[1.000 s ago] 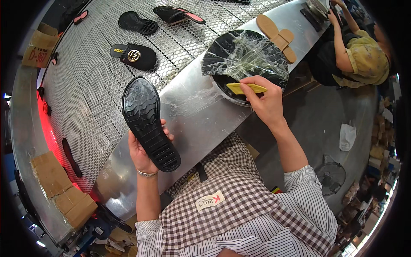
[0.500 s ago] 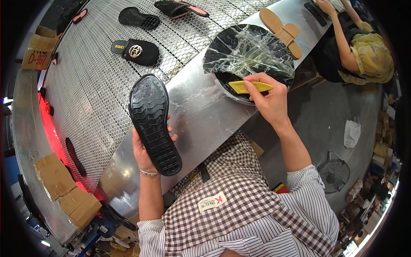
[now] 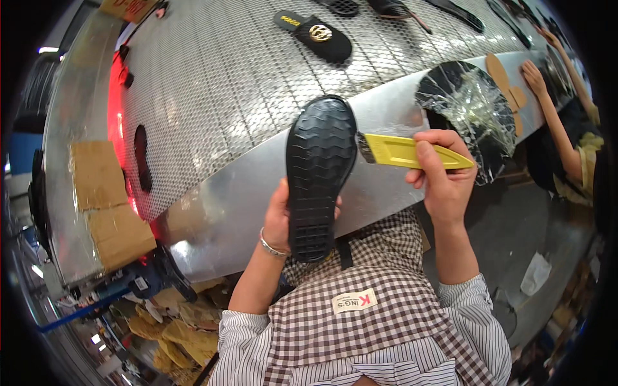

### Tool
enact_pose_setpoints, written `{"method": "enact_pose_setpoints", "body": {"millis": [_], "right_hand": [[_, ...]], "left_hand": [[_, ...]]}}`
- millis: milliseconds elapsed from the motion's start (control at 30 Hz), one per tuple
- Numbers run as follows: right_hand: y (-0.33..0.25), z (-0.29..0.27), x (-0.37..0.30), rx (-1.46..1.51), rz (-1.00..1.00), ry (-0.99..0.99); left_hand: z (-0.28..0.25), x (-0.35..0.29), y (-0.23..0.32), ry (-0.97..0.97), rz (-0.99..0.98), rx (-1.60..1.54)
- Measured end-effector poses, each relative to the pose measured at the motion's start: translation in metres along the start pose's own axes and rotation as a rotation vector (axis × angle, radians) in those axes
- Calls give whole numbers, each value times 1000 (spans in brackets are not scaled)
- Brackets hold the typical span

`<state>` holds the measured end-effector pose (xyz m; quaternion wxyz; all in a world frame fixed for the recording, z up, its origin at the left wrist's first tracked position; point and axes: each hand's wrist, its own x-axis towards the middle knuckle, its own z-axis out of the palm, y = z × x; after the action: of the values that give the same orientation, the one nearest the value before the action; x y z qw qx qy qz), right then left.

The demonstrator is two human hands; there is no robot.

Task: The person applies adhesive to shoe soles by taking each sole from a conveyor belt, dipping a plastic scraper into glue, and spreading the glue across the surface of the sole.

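Above a metal ledge (image 3: 219,222), a black sole (image 3: 320,154) sits in curled fingers of the left hand (image 3: 278,215), the right hand (image 3: 445,180) pinches a yellow brush (image 3: 393,150) just right of the sole, and a slipper (image 3: 333,47) lies on mesh (image 3: 212,96) beyond the sole.

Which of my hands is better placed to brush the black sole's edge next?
Probably your right hand: it holds the yellow brush, its bristles close beside the right edge of the black sole. Your left hand is busy supporting that sole, tread toward the camera.
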<state>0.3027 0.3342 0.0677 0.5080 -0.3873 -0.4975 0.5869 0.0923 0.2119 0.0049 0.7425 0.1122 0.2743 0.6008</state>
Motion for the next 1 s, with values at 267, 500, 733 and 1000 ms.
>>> {"method": "enact_pose_setpoints", "body": {"millis": [267,500,733,1000], "right_hand": [[27,50,4,120,-52,-57],[28,54,1,86,-25,-94],[27,73,-16,8,82,-282],[33,86,-46,-60,185,-450]], "left_hand": [[-12,-23,-3,-128,44,25],[-12,-28,-4,-53,-4,3],[-5,-18,9,85,-21,-39],[-13,8,36,98,88,-125]]}}
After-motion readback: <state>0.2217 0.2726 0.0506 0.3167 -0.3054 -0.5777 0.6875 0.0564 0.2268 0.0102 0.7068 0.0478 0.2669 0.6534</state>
